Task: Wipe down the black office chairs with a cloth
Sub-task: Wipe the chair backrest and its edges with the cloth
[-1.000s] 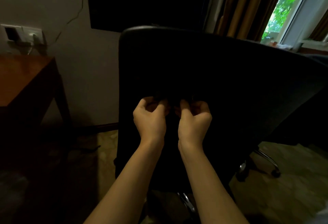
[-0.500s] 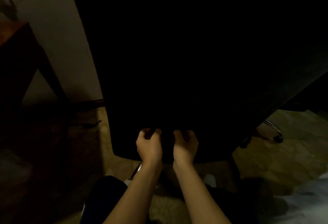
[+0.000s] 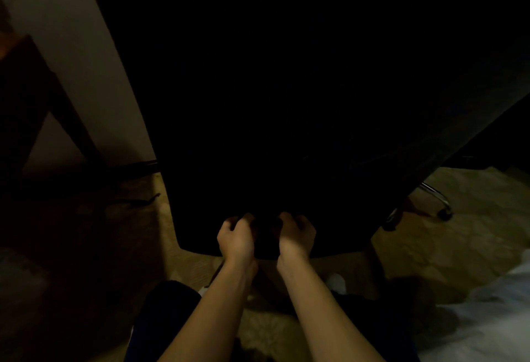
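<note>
A patterned carpet (image 3: pixel 473 218) lies under the black office chair (image 3: pixel 315 89), whose backrest stands upright. Low on it, the left hand (image 3: pixel 235 237) and right hand (image 3: pixel 295 234) have curled fingers; a cloth cannot be told in the dark.

Wooden table (image 3: pixel 25 98) left, patterned carpet (image 3: pixel 447 250) below.

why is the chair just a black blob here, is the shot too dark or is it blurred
Head view: badly underexposed, so the black chair back loses all surface detail and any dark cloth between the left hand and right hand cannot be made out; only the forearms, the wall and the carpet catch light; wide-angle distortion bends the chair's edges.
</note>
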Action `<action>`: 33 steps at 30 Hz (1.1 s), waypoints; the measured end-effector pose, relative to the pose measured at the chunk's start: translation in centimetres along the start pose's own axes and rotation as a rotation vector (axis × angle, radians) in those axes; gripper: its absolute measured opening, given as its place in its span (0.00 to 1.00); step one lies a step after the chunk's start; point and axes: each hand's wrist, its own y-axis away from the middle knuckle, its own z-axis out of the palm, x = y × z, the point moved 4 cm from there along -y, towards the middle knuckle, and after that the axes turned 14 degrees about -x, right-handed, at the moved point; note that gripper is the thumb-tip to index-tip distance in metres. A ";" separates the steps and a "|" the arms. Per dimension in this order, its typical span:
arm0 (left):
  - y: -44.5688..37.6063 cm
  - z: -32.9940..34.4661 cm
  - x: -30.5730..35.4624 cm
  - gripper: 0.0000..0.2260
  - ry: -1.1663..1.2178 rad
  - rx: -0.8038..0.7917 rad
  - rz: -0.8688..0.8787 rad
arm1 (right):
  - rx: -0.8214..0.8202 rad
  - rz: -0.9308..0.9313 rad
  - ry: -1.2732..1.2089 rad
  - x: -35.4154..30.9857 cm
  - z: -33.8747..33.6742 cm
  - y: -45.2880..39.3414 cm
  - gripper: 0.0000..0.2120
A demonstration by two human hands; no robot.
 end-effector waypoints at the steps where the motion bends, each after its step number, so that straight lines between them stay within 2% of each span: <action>1: 0.2 0.2 0.5 0.09 0.011 -0.001 0.012 | -0.003 -0.016 -0.018 -0.6 0.0 0.2 0.06; 4: 1.1 1.7 2.3 0.08 0.059 -0.009 0.052 | -0.015 -0.044 -0.087 -3.0 0.5 0.9 0.07; 7: 2.4 3.9 5.0 0.07 0.114 -0.031 0.115 | -0.019 -0.095 -0.157 -6.2 0.7 1.6 0.01; 13: 5.5 8.5 12.1 0.02 0.128 -0.097 0.278 | -0.073 -0.283 -0.261 -15.2 1.7 4.1 0.05; 23: 11.1 15.4 23.5 0.02 0.170 -0.202 0.480 | -0.007 -0.572 -0.134 -28.9 2.9 10.5 0.11; 28: 13.0 16.9 25.9 0.03 0.161 -0.240 0.510 | -0.013 -0.640 -0.073 -31.2 2.7 12.1 0.05; 33: 12.1 16.8 24.4 0.04 0.154 -0.248 0.507 | -0.061 -0.686 0.007 -30.5 1.6 10.9 0.07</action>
